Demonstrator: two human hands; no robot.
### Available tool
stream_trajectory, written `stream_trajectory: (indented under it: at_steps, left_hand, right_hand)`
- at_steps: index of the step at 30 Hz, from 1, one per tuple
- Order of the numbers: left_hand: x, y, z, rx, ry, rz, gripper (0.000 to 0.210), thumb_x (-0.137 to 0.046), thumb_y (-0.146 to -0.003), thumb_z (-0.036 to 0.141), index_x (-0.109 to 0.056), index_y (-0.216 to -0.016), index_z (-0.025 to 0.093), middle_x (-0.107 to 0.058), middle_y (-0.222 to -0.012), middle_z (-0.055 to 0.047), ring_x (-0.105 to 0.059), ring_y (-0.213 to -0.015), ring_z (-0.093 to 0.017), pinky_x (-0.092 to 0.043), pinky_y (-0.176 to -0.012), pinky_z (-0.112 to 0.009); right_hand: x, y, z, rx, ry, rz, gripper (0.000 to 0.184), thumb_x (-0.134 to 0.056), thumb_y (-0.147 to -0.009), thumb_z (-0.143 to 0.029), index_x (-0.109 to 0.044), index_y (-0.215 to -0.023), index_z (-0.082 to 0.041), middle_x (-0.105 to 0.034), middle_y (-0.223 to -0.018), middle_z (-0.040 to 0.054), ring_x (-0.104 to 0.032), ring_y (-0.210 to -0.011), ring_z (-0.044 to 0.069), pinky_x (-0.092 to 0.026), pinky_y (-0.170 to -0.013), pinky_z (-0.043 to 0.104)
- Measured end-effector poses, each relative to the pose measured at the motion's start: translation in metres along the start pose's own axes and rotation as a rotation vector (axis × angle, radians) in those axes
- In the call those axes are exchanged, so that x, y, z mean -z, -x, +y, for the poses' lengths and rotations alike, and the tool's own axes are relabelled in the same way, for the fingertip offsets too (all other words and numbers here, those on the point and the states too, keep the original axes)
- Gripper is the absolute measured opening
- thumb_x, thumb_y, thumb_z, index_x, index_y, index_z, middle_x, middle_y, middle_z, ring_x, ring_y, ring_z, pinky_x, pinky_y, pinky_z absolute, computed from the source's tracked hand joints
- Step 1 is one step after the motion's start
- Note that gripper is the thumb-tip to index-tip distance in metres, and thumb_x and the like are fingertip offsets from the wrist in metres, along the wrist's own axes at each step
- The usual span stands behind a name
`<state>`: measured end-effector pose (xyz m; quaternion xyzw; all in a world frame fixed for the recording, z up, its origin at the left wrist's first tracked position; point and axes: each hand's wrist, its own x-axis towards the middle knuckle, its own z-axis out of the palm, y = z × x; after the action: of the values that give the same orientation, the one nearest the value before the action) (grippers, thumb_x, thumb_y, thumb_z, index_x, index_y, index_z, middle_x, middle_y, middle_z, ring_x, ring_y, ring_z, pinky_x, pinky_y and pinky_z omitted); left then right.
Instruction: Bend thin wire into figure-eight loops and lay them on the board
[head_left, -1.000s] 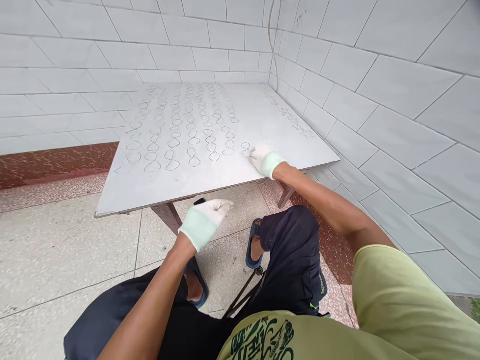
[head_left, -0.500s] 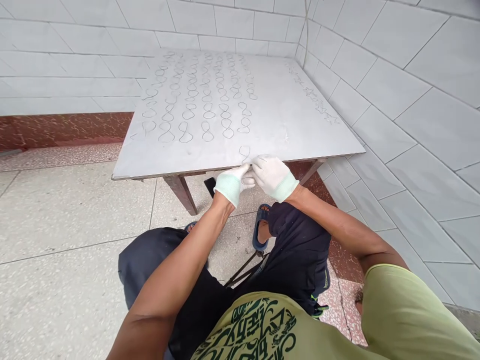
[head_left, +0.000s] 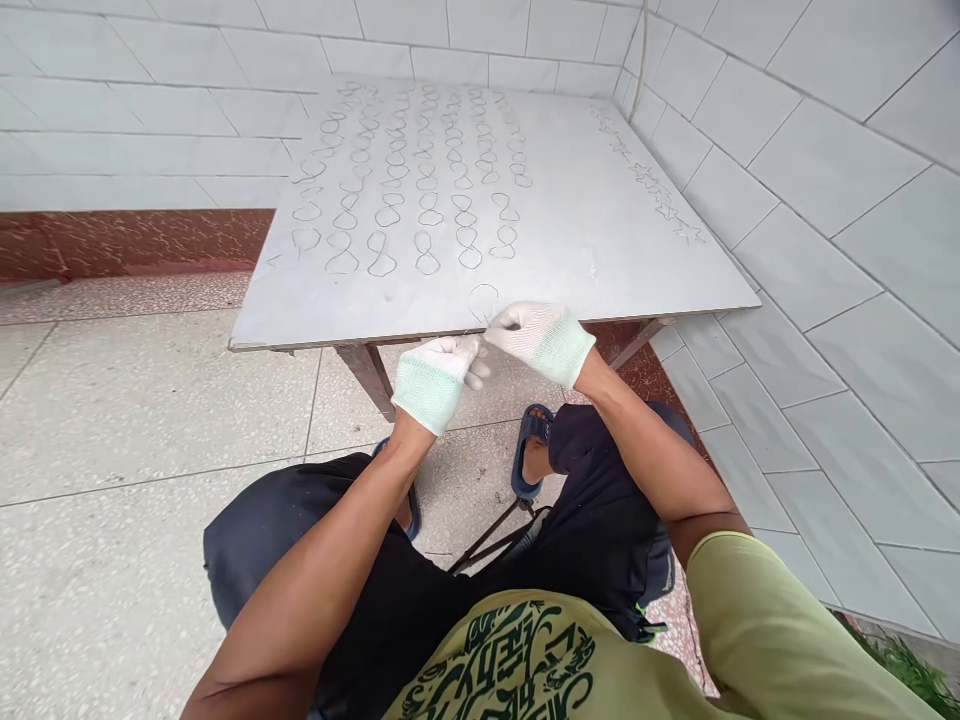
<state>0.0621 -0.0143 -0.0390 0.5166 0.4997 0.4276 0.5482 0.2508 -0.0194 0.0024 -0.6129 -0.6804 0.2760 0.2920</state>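
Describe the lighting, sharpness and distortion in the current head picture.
Head view: soft, even light across the flat pale grey board; head view: thin, dark, curved wires are hard to separate near the board's far edge; head view: wide-angle stretching skews the light grey wall tiles towards the right.

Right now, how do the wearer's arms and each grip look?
Left grip and right grip: matching white gloves, pale mint cuffs. Forearms bare. Right sleeve short, yellow-green; left shoulder out of view. No cables or markings visible.
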Motion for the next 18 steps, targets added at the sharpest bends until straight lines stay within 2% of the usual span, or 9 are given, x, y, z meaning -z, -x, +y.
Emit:
stream_trajectory:
  at_steps: [2, 6, 11, 13, 15, 17, 18]
  left_hand:
    - [0.005, 0.001, -0.001, 0.005, 0.079, -0.007, 0.043, -0.090, -0.088, 0.055, -0.074, -0.074, 0.018, -0.082, -0.075, -0.010, -0.072, -0.058, -0.017, -0.052, -0.058, -0.028]
    - [0.007, 0.006, -0.007, 0.092, 0.327, -0.074, 0.044, -0.091, -0.085, 0.056, -0.073, -0.081, 0.017, -0.081, -0.076, -0.010, -0.076, -0.063, -0.021, -0.060, -0.059, -0.031]
    - [-0.005, 0.016, -0.015, 0.211, 0.503, -0.128, 0.033, -0.074, -0.102, 0.048, -0.076, -0.098, 0.015, -0.082, -0.082, -0.010, -0.077, -0.063, -0.022, -0.062, -0.058, -0.033]
    - [-0.007, 0.017, -0.014, 0.253, 0.457, -0.142, 0.035, -0.069, -0.105, 0.047, -0.077, -0.094, 0.015, -0.082, -0.080, -0.012, -0.072, -0.055, -0.022, -0.058, -0.052, -0.034]
    - [0.000, 0.016, -0.009, 0.224, 0.289, -0.127, 0.039, -0.071, -0.104, 0.048, -0.077, -0.081, 0.017, -0.079, -0.072, -0.012, -0.067, -0.049, -0.020, -0.053, -0.049, -0.033]
    - [0.018, 0.014, 0.000, 0.114, 0.042, -0.122, 0.040, -0.084, -0.098, 0.048, -0.076, -0.070, 0.019, -0.077, -0.068, -0.009, -0.067, -0.052, -0.019, -0.054, -0.054, -0.031]
    - [0.031, 0.012, 0.006, 0.052, -0.112, -0.163, 0.039, -0.093, -0.091, 0.044, -0.076, -0.066, 0.020, -0.078, -0.069, -0.009, -0.071, -0.058, -0.020, -0.055, -0.057, -0.029]
  right_hand:
    - [-0.004, -0.003, -0.008, -0.010, -0.105, -0.043, 0.025, -0.072, -0.103, -0.037, -0.082, -0.085, -0.022, -0.085, -0.095, 0.0034, -0.077, -0.094, 0.022, -0.058, -0.089, 0.037]
    - [-0.020, -0.006, -0.021, -0.034, -0.355, -0.018, 0.018, -0.072, -0.101, -0.028, -0.079, -0.087, -0.021, -0.087, -0.101, 0.0038, -0.079, -0.099, 0.020, -0.060, -0.092, 0.033]
    - [-0.037, -0.009, -0.024, -0.104, -0.543, -0.058, 0.019, -0.067, -0.102, -0.018, -0.076, -0.085, -0.022, -0.083, -0.091, 0.0017, -0.076, -0.089, 0.016, -0.061, -0.085, 0.028]
    - [-0.040, -0.011, -0.023, -0.114, -0.574, -0.071, 0.021, -0.066, -0.101, -0.017, -0.072, -0.082, -0.022, -0.080, -0.084, 0.0007, -0.072, -0.081, 0.015, -0.059, -0.078, 0.027]
    - [-0.038, -0.012, -0.022, -0.107, -0.597, -0.061, 0.022, -0.067, -0.101, -0.018, -0.070, -0.080, -0.022, -0.077, -0.080, -0.0003, -0.068, -0.075, 0.014, -0.056, -0.074, 0.027]
    - [-0.034, -0.011, -0.023, -0.079, -0.597, -0.043, 0.024, -0.067, -0.102, -0.020, -0.067, -0.078, -0.023, -0.073, -0.075, -0.0017, -0.064, -0.072, 0.014, -0.055, -0.074, 0.027]
    - [-0.031, -0.011, -0.023, -0.059, -0.586, -0.043, 0.025, -0.067, -0.102, -0.021, -0.066, -0.077, -0.023, -0.072, -0.073, -0.0026, -0.063, -0.071, 0.014, -0.055, -0.074, 0.028]
